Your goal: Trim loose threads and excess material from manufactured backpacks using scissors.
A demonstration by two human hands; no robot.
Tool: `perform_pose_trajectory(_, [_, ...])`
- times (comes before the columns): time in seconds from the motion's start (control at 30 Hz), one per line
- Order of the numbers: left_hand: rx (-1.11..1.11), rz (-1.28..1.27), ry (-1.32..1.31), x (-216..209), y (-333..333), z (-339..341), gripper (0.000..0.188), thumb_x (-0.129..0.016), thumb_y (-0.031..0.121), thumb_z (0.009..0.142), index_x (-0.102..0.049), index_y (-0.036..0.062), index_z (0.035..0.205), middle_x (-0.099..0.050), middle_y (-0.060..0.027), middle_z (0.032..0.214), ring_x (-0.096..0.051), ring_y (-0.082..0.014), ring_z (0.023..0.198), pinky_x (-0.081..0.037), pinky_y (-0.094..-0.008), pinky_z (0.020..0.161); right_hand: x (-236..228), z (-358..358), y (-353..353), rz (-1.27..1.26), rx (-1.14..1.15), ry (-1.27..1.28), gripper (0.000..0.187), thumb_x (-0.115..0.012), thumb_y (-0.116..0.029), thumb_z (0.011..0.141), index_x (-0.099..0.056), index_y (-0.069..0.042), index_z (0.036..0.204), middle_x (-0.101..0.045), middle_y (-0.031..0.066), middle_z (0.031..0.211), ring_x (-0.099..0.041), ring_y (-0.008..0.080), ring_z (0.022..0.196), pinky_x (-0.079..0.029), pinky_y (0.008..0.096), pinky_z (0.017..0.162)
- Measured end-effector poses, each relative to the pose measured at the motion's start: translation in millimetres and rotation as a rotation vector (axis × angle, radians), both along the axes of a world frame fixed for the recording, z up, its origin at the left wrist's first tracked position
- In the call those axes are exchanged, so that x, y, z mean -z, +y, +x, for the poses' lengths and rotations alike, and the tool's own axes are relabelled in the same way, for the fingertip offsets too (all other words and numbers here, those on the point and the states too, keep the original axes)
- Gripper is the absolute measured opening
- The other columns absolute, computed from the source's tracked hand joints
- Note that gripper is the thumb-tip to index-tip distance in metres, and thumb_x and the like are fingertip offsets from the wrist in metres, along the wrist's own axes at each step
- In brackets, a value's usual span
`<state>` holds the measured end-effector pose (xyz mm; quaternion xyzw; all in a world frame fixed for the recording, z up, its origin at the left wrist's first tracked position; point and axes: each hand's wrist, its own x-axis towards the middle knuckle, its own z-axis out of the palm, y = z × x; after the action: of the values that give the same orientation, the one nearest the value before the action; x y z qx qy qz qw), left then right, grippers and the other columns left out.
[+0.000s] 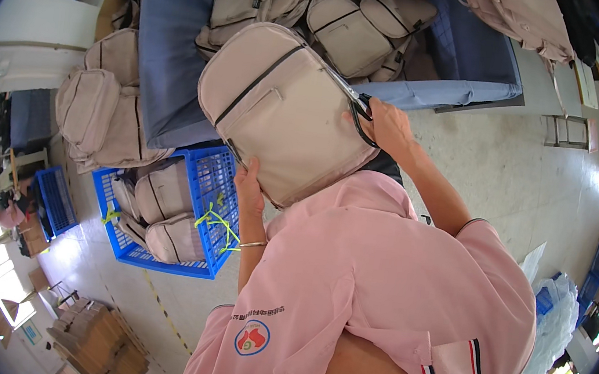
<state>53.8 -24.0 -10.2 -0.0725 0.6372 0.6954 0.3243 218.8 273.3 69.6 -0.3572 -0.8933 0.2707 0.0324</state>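
Note:
A beige bag panel with rounded corners, a dark zipper across it and a short slit below that is held up in front of me. My left hand pinches its lower left edge, thumb on the near face. My right hand is closed around black-handled scissors at the panel's right edge. Their metal blades lie along that edge, and I cannot tell whether they are parted. Whether the right fingers also grip the panel is hidden.
Beyond the panel, a large bin with blue cloth sides holds several similar beige bag pieces. Beige backpacks are piled left of it. A blue plastic crate with more pieces stands at lower left. Another bag is at upper right.

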Motion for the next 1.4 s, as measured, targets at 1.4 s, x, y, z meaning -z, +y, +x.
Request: perform_pose_trajectory(1.4, [-0.078, 0.255, -0.272, -2.7, -40.3, 32.4, 0.044, -0.054, 0.033, 0.103, -0.053, 0.0019, 0.133, -0.059, -0.0060, 0.131, -0.055, -0.0198, 0.120, -0.043, -0.0358, 0.102, -1.5, 6.4, -3.3, 0.016, 0.014, -0.009, 0.064, -0.065, -0.061, 0.086, -0.055, 0.001, 0.099, -0.064, 0.0234, 0.103, -0.063, 0.0423, 0.085, -0.048, 0.0483, 0.070])
